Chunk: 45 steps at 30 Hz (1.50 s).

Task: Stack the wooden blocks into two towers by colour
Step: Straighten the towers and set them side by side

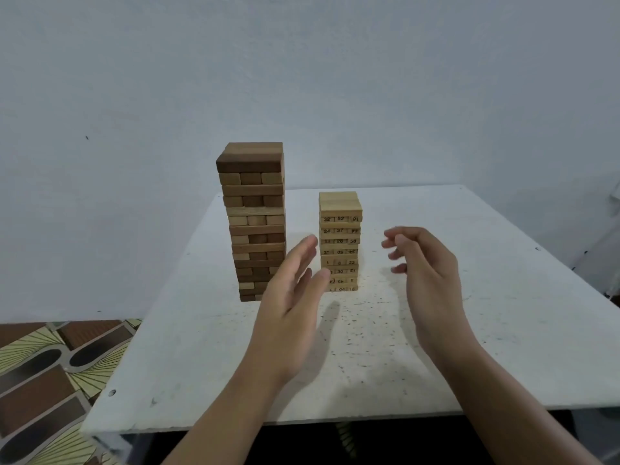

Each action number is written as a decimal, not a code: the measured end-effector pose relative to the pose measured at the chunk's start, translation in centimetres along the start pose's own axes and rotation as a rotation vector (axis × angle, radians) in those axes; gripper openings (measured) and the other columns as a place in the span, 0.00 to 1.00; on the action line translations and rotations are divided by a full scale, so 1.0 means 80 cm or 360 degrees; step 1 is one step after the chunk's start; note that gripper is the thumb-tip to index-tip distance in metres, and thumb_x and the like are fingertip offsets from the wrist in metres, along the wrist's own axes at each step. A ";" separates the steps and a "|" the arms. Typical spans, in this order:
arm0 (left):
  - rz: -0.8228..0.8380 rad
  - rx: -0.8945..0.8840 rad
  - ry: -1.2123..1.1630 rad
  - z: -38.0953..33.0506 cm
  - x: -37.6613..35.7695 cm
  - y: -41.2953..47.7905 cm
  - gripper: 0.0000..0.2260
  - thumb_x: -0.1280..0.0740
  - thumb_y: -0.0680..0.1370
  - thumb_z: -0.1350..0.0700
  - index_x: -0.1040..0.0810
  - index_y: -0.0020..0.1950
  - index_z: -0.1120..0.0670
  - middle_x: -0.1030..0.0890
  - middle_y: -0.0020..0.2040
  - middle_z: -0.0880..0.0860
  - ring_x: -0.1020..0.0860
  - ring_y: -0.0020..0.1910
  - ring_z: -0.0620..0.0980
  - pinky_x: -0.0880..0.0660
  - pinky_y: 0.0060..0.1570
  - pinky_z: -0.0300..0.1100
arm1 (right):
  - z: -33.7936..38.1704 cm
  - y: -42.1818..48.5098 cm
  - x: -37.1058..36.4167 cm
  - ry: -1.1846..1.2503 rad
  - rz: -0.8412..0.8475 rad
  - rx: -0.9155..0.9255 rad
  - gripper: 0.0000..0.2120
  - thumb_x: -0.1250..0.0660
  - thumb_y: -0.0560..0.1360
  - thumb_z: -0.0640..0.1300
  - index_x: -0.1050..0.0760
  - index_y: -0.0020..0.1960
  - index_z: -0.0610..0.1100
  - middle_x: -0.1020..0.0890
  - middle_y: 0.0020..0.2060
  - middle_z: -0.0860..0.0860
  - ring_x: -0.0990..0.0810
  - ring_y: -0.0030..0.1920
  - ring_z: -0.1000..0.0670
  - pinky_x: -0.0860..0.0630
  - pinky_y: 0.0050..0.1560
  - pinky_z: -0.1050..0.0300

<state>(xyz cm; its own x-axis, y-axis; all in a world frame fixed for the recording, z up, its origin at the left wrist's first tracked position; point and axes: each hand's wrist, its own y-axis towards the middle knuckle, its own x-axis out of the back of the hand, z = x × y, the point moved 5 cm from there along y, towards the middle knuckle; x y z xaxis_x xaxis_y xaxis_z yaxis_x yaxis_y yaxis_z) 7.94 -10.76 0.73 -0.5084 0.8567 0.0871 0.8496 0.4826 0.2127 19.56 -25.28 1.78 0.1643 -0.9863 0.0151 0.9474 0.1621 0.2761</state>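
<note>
Two finished stacks are seen standing on the white table (469, 330), near the middle of the frame. The dark tower (255, 213), built of brown and tan blocks in crossed layers, stands left of centre and is the taller. The pale tower (340, 236), whose block ends are printed with numbers, stands just right of it with a narrow gap between them.

The left hand (288, 307) is raised in the lower centre, with its fingers (307, 253) held straight and close together and nothing grasped. Its fingertips are seen against the lower left edge of the pale tower and in front of the gap. The hand is blurred, so it cannot be told whether the blocks are touched.

The right hand (429, 273) is held up right of centre, its fingers (396, 243) loosely curled and spread, with nothing held. A clear space of table is left between these fingertips and the right face of the pale tower.

A plain bluish wall (302, 78) fills the upper frame, and a patterned floor (50, 380) is seen at lower left.
</note>
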 end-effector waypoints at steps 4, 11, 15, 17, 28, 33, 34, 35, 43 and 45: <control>-0.0019 0.0064 -0.0079 -0.007 -0.018 0.008 0.23 0.41 0.85 0.51 0.40 0.79 0.38 0.28 0.56 0.18 0.35 0.58 0.14 0.35 0.52 0.15 | 0.008 0.013 -0.018 0.0008 0.0172 -0.0023 0.15 0.46 0.86 0.50 0.23 0.65 0.54 0.20 0.61 0.63 0.25 0.64 0.62 0.29 0.71 0.51; 0.0023 0.0074 -0.0160 -0.019 -0.028 0.033 0.24 0.46 0.87 0.61 0.43 0.82 0.46 0.26 0.46 0.16 0.28 0.51 0.16 0.31 0.46 0.18 | 0.015 0.020 -0.049 0.0088 0.0418 -0.0154 0.21 0.49 0.85 0.58 0.32 0.76 0.59 0.30 0.74 0.63 0.35 0.74 0.63 0.39 0.78 0.52; 0.0034 0.0030 -0.0149 -0.016 -0.025 0.041 0.25 0.49 0.87 0.64 0.42 0.82 0.46 0.23 0.48 0.20 0.27 0.52 0.19 0.29 0.47 0.20 | 0.013 0.021 -0.053 0.0102 0.0466 -0.0202 0.21 0.49 0.85 0.61 0.33 0.76 0.61 0.32 0.75 0.63 0.36 0.75 0.62 0.39 0.78 0.50; 0.0052 0.0013 -0.0159 -0.013 -0.024 0.044 0.25 0.49 0.86 0.65 0.41 0.81 0.46 0.23 0.58 0.25 0.27 0.54 0.19 0.29 0.48 0.21 | 0.014 0.021 -0.053 0.0100 0.0495 -0.0211 0.21 0.49 0.85 0.61 0.34 0.76 0.62 0.32 0.74 0.65 0.36 0.74 0.63 0.39 0.77 0.51; 0.0125 -0.0043 -0.0157 -0.004 -0.021 0.047 0.24 0.49 0.87 0.63 0.40 0.80 0.43 0.34 0.77 0.37 0.35 0.69 0.25 0.32 0.57 0.21 | 0.009 0.021 -0.062 0.0073 0.0638 -0.0170 0.25 0.52 0.84 0.63 0.41 0.80 0.61 0.38 0.79 0.61 0.40 0.77 0.62 0.37 0.62 0.69; 0.0118 -0.0036 -0.0166 -0.006 -0.020 0.045 0.24 0.48 0.87 0.62 0.39 0.80 0.43 0.33 0.75 0.36 0.32 0.63 0.20 0.31 0.51 0.20 | 0.011 0.019 -0.062 0.0057 0.0622 -0.0169 0.26 0.52 0.83 0.64 0.41 0.80 0.61 0.40 0.79 0.61 0.45 0.79 0.61 0.44 0.76 0.58; 0.0117 -0.0029 -0.0158 -0.006 -0.020 0.045 0.24 0.48 0.87 0.62 0.39 0.80 0.43 0.33 0.75 0.36 0.32 0.62 0.20 0.31 0.50 0.20 | 0.012 0.018 -0.062 0.0046 0.0618 -0.0160 0.26 0.52 0.83 0.63 0.41 0.80 0.61 0.40 0.79 0.61 0.46 0.79 0.61 0.45 0.78 0.56; 0.0116 -0.0022 -0.0149 -0.005 -0.020 0.046 0.24 0.48 0.87 0.62 0.39 0.80 0.43 0.33 0.74 0.36 0.31 0.62 0.20 0.30 0.51 0.20 | 0.012 0.018 -0.061 0.0033 0.0616 -0.0151 0.26 0.52 0.83 0.63 0.42 0.80 0.61 0.40 0.80 0.61 0.46 0.79 0.61 0.46 0.79 0.55; 0.0094 -0.0035 -0.0149 -0.009 -0.019 0.046 0.23 0.46 0.87 0.60 0.41 0.81 0.44 0.25 0.61 0.25 0.29 0.58 0.19 0.28 0.55 0.23 | 0.010 0.024 -0.057 0.0022 0.0625 -0.0051 0.24 0.50 0.85 0.59 0.39 0.79 0.59 0.32 0.70 0.70 0.33 0.60 0.79 0.31 0.63 0.74; 0.0077 -0.0020 -0.0162 -0.011 -0.020 0.047 0.22 0.44 0.87 0.57 0.42 0.81 0.45 0.23 0.53 0.21 0.28 0.56 0.19 0.29 0.51 0.21 | 0.009 0.031 -0.052 0.0052 0.0583 -0.0020 0.23 0.48 0.85 0.58 0.38 0.79 0.57 0.32 0.73 0.68 0.34 0.68 0.73 0.35 0.75 0.62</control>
<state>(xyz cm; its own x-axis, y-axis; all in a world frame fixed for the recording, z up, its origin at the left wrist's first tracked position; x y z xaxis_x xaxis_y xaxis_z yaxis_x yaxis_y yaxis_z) 11.84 -10.50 2.23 -0.4494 0.8933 -0.0014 0.8707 0.4384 0.2227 21.03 -20.80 3.05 0.5017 -0.8613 0.0802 0.8273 0.5049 0.2462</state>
